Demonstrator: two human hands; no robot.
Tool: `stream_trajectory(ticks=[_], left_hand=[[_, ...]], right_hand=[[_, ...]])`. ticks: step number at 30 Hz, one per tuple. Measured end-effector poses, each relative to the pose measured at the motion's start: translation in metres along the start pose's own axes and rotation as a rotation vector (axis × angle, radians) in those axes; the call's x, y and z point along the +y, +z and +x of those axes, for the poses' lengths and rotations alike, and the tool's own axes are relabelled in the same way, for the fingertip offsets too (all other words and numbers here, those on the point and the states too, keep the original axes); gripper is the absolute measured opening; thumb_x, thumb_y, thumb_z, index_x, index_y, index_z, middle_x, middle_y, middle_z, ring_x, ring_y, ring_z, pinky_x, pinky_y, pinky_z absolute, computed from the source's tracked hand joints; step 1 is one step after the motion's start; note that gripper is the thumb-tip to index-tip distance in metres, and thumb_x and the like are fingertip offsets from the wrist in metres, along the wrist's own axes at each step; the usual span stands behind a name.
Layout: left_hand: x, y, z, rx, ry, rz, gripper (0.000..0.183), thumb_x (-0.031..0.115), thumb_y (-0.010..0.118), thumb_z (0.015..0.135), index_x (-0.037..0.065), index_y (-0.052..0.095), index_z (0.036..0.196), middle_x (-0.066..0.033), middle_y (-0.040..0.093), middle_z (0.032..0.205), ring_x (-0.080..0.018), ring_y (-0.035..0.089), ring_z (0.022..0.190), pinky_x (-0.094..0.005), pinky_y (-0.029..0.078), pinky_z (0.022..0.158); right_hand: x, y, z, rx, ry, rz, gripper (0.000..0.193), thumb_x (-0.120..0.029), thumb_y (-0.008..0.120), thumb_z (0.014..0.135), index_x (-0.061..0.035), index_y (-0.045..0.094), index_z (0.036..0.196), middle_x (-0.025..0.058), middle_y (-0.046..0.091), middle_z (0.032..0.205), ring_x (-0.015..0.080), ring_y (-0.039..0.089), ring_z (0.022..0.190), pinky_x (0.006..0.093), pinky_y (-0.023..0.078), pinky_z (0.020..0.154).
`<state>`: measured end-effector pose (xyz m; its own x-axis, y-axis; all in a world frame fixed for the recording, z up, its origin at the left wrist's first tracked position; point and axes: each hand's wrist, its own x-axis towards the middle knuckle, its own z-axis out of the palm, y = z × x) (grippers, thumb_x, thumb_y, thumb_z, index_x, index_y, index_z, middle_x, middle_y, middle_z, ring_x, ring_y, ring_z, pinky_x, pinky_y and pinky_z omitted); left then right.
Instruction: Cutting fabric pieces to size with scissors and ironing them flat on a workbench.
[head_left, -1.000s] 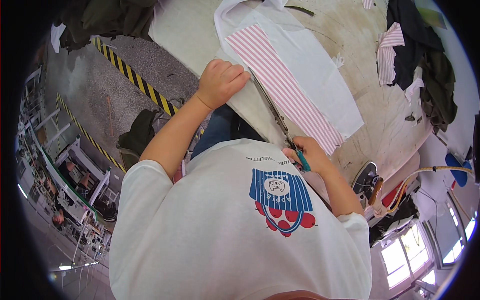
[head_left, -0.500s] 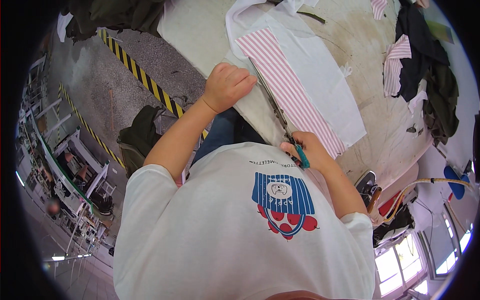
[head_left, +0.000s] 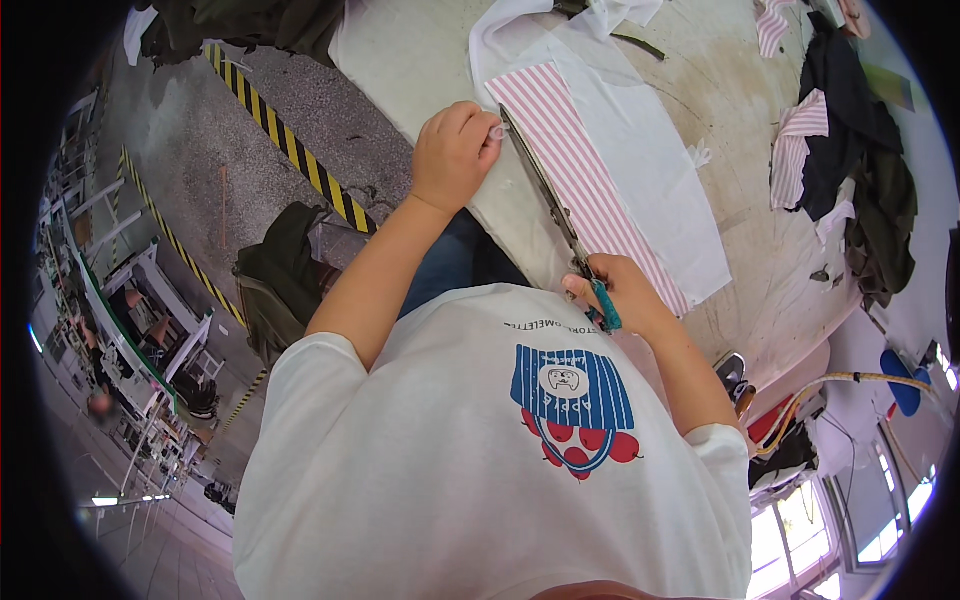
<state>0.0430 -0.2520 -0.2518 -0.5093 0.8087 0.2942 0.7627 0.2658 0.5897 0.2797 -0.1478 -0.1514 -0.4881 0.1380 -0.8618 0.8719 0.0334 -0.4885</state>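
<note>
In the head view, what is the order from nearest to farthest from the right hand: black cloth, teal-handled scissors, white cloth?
1. Teal-handled scissors, held in the right hand.
2. White cloth, beside the striped strip.
3. Black cloth, toward the upper right.

Head-worn fisheye view, facing down past the wearer's white T-shirt (head_left: pixel 430 440) to the worktable (head_left: pixel 745 150). The T-shirt is closest, filling the lower centre.

Wears a white short-sleeved T-shirt (head_left: pixel 400 470), printed with a blue-striped bag motif (head_left: pixel 603 398). Inside that motif, a round white badge (head_left: pixel 565 380); on its neck side, red apples (head_left: pixel 625 447) and a blue loop handle (head_left: pixel 579 468); on its hem side, small dark lettering (head_left: pixel 548 326) and, farther off, blue trousers (head_left: pixel 440 265).
</note>
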Motion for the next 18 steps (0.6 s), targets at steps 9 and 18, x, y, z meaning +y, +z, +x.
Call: stream_trajectory(ticks=[9,18], left_hand=[[0.001,-0.001,-0.002,0.057,-0.063,-0.073,0.017,0.007,0.068,0.067,0.011,0.061,0.082,-0.0055,0.057,0.084,-0.0259,0.058,0.077,-0.0366,0.047,0.068],[0.018,-0.029,0.013,-0.008,-0.085,-0.096,0.015,0.008,0.068,0.069,0.009,0.06,0.081,-0.0062,0.056,0.084,-0.0269,0.057,0.076,-0.0373,0.047,0.067]], right_hand=[[-0.019,0.0,0.01,0.056,-0.039,-0.097,0.055,-0.048,0.068,0.079,0.0037,0.055,0.064,0.0143,0.049,0.054,0.0216,0.046,0.052,0.0376,0.038,0.051],[-0.042,-0.003,0.0,0.048,-0.067,0.012,0.046,-0.042,0.067,0.084,-0.0003,0.057,0.067,0.0033,0.053,0.056,0.0112,0.049,0.049,0.0274,0.04,0.047]])
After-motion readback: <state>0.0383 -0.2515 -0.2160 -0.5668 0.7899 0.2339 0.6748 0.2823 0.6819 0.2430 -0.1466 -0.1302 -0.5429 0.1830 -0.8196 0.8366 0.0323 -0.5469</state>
